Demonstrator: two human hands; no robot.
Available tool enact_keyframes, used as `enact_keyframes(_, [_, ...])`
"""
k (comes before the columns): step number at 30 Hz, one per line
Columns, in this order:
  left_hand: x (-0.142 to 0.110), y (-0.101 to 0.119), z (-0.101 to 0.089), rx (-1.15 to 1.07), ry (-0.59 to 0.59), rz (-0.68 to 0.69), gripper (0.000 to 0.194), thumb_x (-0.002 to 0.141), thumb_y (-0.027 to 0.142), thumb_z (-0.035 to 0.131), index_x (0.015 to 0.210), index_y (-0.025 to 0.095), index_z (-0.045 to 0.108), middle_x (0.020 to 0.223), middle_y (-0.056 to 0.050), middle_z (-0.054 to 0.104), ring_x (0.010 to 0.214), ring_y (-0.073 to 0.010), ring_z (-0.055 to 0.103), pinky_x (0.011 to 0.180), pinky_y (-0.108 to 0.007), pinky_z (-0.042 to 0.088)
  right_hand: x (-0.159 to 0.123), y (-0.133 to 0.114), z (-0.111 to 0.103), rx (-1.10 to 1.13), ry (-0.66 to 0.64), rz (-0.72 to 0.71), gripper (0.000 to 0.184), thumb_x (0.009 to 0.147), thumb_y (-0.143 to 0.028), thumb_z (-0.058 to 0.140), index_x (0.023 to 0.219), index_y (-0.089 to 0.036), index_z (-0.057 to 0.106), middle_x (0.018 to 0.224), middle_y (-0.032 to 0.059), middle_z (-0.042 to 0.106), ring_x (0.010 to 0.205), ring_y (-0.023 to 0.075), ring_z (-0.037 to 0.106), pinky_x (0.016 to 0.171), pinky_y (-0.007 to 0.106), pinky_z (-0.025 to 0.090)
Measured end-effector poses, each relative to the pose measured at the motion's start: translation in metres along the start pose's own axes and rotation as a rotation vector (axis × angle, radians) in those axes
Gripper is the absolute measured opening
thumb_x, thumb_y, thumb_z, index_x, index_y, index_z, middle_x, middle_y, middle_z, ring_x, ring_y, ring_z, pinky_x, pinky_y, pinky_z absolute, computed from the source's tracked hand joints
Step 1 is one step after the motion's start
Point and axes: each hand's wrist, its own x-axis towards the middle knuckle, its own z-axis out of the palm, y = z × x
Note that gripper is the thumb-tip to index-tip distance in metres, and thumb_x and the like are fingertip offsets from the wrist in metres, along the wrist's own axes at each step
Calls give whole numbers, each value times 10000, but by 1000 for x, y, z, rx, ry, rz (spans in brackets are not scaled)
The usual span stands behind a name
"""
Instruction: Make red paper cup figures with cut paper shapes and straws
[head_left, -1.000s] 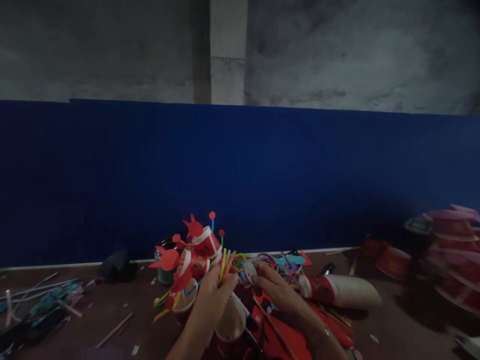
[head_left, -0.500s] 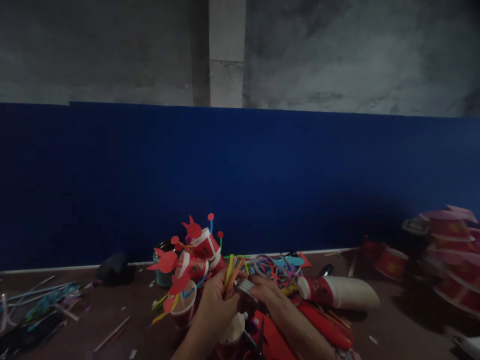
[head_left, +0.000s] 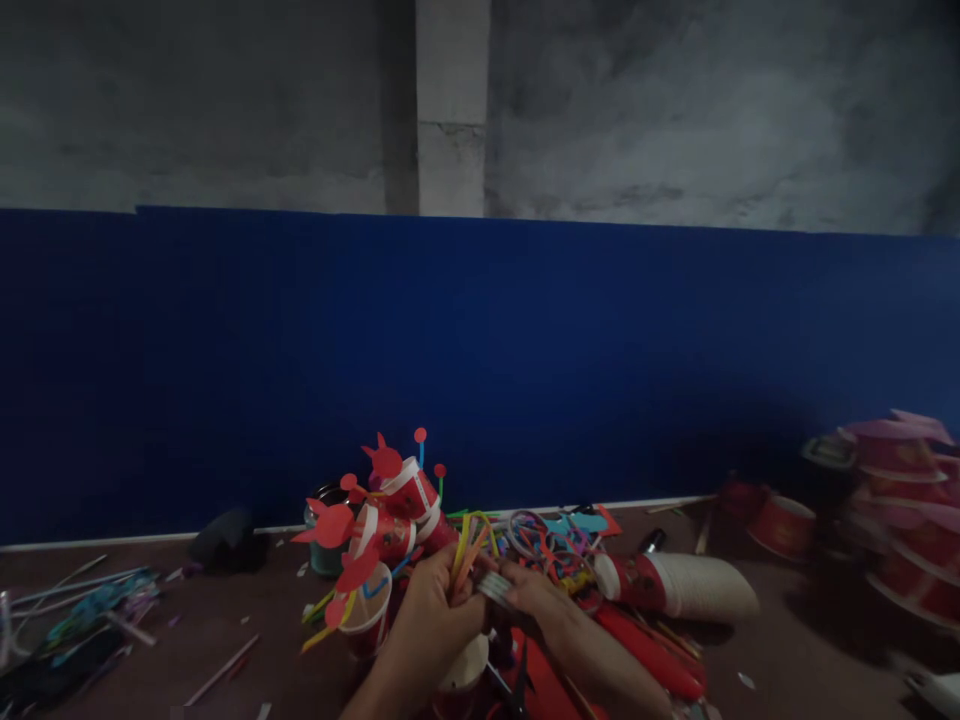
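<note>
My left hand (head_left: pixel 431 605) is closed around thin yellow and orange strips (head_left: pixel 466 560), whose ends stick up past the fingers. Fingertips of my right hand (head_left: pixel 541 603) pinch a small white striped piece (head_left: pixel 496 588) right beside them; its kind is unclear. Both hands meet above a paper cup (head_left: pixel 466 668) standing upright, partly covered by my left wrist. Dark scissors (head_left: pixel 519 685) lie by red paper (head_left: pixel 546 685) under my right forearm. Left of my hands, red paper cups (head_left: pixel 411 490) carry red paper cut-outs and coloured stalks.
A nested stack of paper cups (head_left: pixel 701 585) lies on its side at right, near a red pouch-like item (head_left: pixel 652 650). Loose coloured strips (head_left: pixel 555 535) are heaped behind my hands. Decorated red cups (head_left: pixel 900 500) stand far right. A blue panel (head_left: pixel 480 350) rises behind the table.
The hands have shifted very slightly against each other, with the right fingers drawn closer around the white piece. The strips stay in my left hand.
</note>
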Motion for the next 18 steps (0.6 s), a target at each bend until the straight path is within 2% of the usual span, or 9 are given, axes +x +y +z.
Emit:
enact_keyframes(3, [3,-1,-3,3,-1,-33,251,573,155,538,820,156,580,457,95,429,428,-77,376,467,-199,322,-2,0,0,38,6,25,275,757,-317,448,869,-166,649,701,18,567,610,143,463,618,279,400])
enact_keyframes(6, [4,-3,-4,38,46,-51,260,542,158,528,793,158,599,427,121,340,398,-56,262,431,-189,235,-1,6,-2,60,-9,13,246,750,-296,446,813,-172,649,690,18,559,600,139,448,637,285,398])
enact_keyframes(8, [5,-5,-5,57,49,-38,258,532,156,532,779,154,607,436,125,305,413,-51,218,432,-192,193,6,19,-7,84,6,28,228,732,-308,459,761,-171,640,688,19,572,616,143,468,625,281,398])
enact_keyframes(10, [5,-5,-4,61,27,-36,260,524,148,527,773,152,604,444,123,304,427,-53,219,438,-195,185,18,37,-11,101,77,89,189,675,-329,502,655,-174,609,622,1,558,584,137,470,569,266,388])
enact_keyframes(12, [5,-4,-4,44,28,-45,262,514,148,513,764,157,591,436,125,311,423,-53,229,436,-195,188,31,55,-14,97,207,215,114,583,-286,564,549,-177,562,494,-29,507,493,113,433,501,244,350])
enact_keyframes(14, [5,-2,-4,25,43,-52,262,504,149,495,751,165,579,426,125,336,407,-50,245,427,-192,193,39,65,-14,101,254,222,125,559,-282,553,497,-181,517,432,-44,455,440,100,404,457,232,310])
enact_keyframes(18, [4,5,-5,-6,32,-77,260,498,152,473,741,175,563,433,104,457,383,-52,322,413,-185,233,32,57,-9,173,180,165,90,537,-256,556,542,-168,540,450,-40,484,442,104,447,451,222,323])
